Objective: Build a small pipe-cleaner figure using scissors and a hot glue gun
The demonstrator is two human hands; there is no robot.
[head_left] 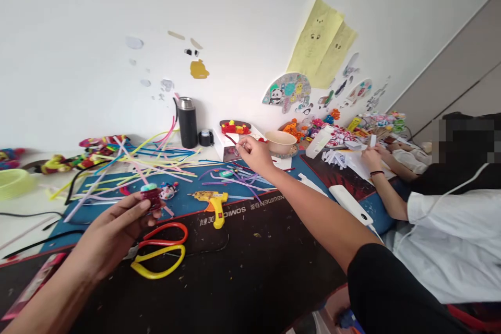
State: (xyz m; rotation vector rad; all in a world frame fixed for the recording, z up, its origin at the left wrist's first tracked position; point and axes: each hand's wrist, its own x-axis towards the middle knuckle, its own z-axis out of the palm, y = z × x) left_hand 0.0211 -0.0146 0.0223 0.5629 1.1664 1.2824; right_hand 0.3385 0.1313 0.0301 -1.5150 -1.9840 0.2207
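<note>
Between the thumb and fingers of my left hand (113, 227) is a dark red coil of pipe cleaner (151, 201), with a pale blue-green bit at its top. Out over the far part of the table, my right hand (254, 155) pinches a thin dark red pipe cleaner (230, 139). Just below and right of my left hand lie scissors (160, 269) with one red and one yellow handle. A yellow glue gun (216, 203) rests on the dark mat between my two arms. Behind the coil sits a small patterned piece (169, 190).
Many coloured pipe cleaners (129, 159) are strewn across the table's back left. A black thermos (188, 122) stands by the wall, with a beige bowl (281, 142) farther right. A white device (349, 206) lies beyond my right arm. At right, a co-worker's hands (373, 158) hold white paper.
</note>
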